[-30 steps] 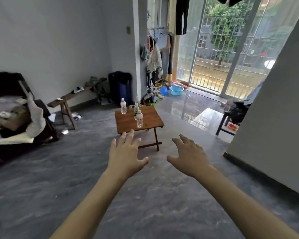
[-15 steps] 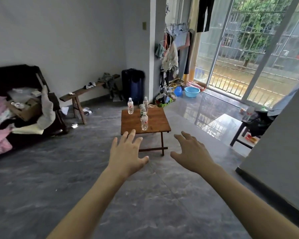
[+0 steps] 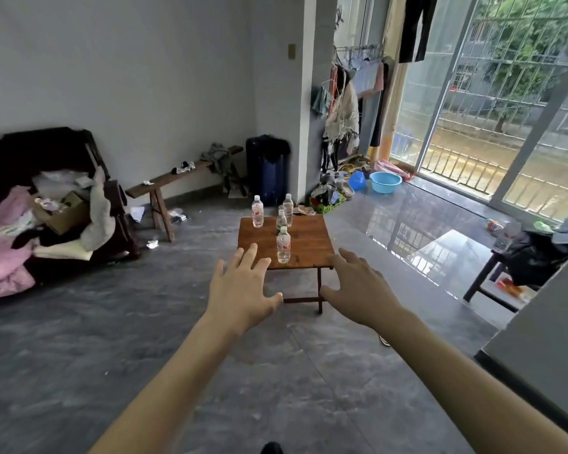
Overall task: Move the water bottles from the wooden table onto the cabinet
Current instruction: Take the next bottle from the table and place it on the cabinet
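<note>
Reaching forward with both arms, palms down, toward the small brown wooden folding table [image 3: 312,239] standing farther off on the grey floor. Left hand [image 3: 241,291] spreading wide with straight fingers, holding nothing; right hand [image 3: 358,286] likewise loose and empty. Standing upright on the tabletop, four clear plastic water bottles with white caps: the nearest red-labelled bottle [image 3: 283,244] rising between the two hands and beyond the fingertips, well apart from both; seeming about as far from one hand as from the other, so either could serve. Behind it, a green-labelled bottle [image 3: 281,219], then a far-left bottle [image 3: 257,212] and a far-right bottle [image 3: 288,205] at the back edge. Long axes all vertical, likely calling for a side grasp around the body. Overlapping in a row, the middle bottles partly hiding each other. Showing no cabinet that can be made out; cut off at the right, a grey wall [image 3: 545,339].
</note>
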